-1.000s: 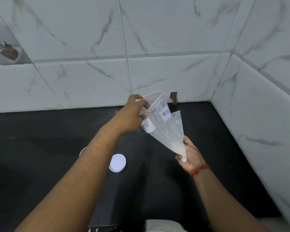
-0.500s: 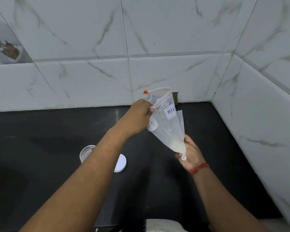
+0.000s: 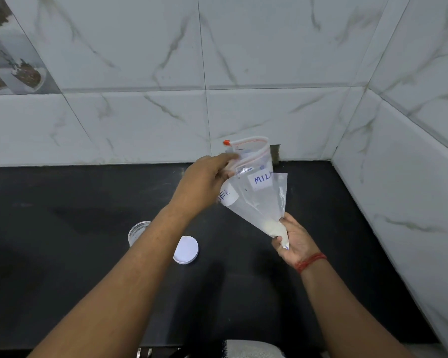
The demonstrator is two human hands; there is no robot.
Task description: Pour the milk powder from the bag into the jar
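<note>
Two bare hands are holding a clear zip-top bag [image 3: 254, 192] up in the air above a black countertop [image 3: 62, 202], in the corner of two marble-patterned tiled walls [image 3: 140, 73]. The left hand [image 3: 204, 184] is gripping the bag near its mouth, fingers curled round the plastic just below the red zip strip, which is standing open in a loop with its orange slider [image 3: 226, 142] at the near end. The right hand [image 3: 292, 241] is pinching the bottom corner, where a small heap of milk powder [image 3: 274, 226] is sitting. A white label reading "MIL" is showing on the bag's side.

An open glass jar [image 3: 137, 231] is standing on the countertop, well apart from the bag and partly hidden behind the left forearm; how much it holds cannot be told. Its white lid [image 3: 186, 250] is lying flat just beside it.

Nothing is pouring yet, since the powder is resting at the low end, away from the mouth. To do this step well, the person probably needs to carry the bag leftward until its mouth is hanging right over the jar's narrow opening, then raise the powder-filled corner slowly. Pinching the mouth into a spout would likely guide the powder; a quick tip risks spilling it onto the counter.
</note>
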